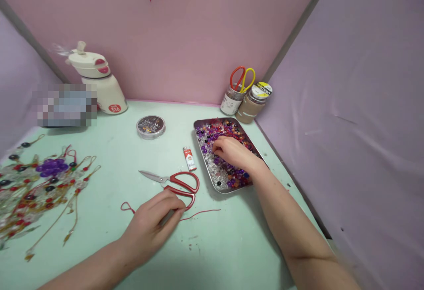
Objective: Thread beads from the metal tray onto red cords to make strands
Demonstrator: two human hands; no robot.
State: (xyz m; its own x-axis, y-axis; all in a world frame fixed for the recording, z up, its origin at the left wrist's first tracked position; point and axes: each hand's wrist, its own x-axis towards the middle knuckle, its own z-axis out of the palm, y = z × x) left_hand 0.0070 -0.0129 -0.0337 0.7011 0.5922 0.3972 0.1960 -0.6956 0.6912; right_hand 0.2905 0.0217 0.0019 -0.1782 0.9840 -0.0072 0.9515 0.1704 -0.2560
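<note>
My left hand (157, 219) is low in the middle with thumb and forefinger pinched on a thin red cord (205, 211). One end of the cord trails right across the tabletop; a knotted loop shows on the other side of the hand. Red-handled scissors (184, 182) lie just beyond these fingers, blades to the left. My right hand (230, 150) is over a metal tray (208, 173) of mixed beads, purple, clear, black and orange. Its fingers are curled together at the beads; what they hold, if anything, is hidden.
A red-and-white lighter (189, 159) and a round clear case (151, 126) lie left of the tray. Beaded strings (49, 184) are heaped at left, near a cream bottle (102, 82). Two jars, one a brown jar (248, 109), stand behind the tray.
</note>
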